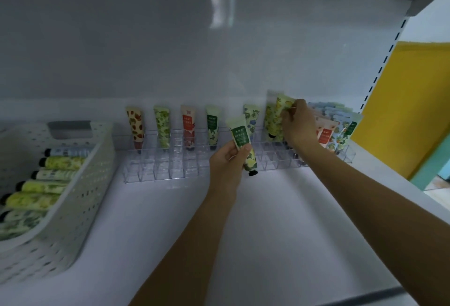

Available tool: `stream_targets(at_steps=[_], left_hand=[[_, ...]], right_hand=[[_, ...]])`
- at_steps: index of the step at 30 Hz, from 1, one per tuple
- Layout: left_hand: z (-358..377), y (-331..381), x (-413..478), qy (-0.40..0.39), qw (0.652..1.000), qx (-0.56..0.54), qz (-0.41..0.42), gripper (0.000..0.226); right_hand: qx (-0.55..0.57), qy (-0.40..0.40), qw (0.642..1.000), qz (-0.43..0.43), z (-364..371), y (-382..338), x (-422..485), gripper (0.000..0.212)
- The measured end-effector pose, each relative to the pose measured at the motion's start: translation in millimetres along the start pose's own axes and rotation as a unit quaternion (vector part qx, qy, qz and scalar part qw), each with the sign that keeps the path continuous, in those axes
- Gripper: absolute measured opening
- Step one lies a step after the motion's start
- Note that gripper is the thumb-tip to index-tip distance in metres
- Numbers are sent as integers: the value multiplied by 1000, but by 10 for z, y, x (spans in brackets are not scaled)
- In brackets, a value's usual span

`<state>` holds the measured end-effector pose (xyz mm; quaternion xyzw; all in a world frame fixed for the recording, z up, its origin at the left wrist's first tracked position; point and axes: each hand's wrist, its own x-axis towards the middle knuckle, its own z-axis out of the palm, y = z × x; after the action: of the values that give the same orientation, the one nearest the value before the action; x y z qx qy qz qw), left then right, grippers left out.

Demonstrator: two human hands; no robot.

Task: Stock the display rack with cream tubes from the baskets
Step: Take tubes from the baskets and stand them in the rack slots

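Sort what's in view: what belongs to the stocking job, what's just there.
Job: clear rack, standing tubes, white basket of tubes, green-label tube in left hand, yellow-green tube pinched by right hand.
Not job: yellow panel, slotted upright.

basket [80, 208]: cut by left edge | held tube [241, 135] label: too blurred to read

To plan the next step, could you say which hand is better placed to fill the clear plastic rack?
Probably left: the left hand holds a green-labelled cream tube cap-down before the clear plastic rack; the right hand pinches a yellow-green tube.
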<state>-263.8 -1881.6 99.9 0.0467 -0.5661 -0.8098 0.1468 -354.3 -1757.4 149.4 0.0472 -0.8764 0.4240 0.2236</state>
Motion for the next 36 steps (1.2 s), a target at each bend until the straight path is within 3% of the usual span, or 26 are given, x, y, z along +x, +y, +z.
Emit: stream_targets(at_steps=[10,16,19,22,24,26,28,33,36], left_hand=[[-27,11,3,1,1000,8,-3,19],[-18,5,-10,-14,1000,15,-15,19],[-13,8,4,-15,1000,10,-15,17],[-22,6,37,-9,1000,12,-11,17],[-13,0,56,-4,1000,12,-13,17],[3,6,55,8,1000,3,-17,21],[4,9,51,21,1000,8,-20,22],[8,-19,69,46,992,110,45,6],[-46,-25,80,66,952,260,149,23]], right_hand=[[-29,-18,999,27,6,65,18,24],[-147,-146,977,58,76,123,51,24],[-100,-74,992,35,94,133,-43,33],[-60,32,993,-100,91,20,-199,36],[15,-34,993,-114,116,-93,-280,30],[115,-173,976,-63,144,-182,-349,29],[173,-227,958,-26,180,-191,-365,24],[273,-213,937,47,234,-188,-332,10],[260,-159,952,20,223,-225,-260,17]])
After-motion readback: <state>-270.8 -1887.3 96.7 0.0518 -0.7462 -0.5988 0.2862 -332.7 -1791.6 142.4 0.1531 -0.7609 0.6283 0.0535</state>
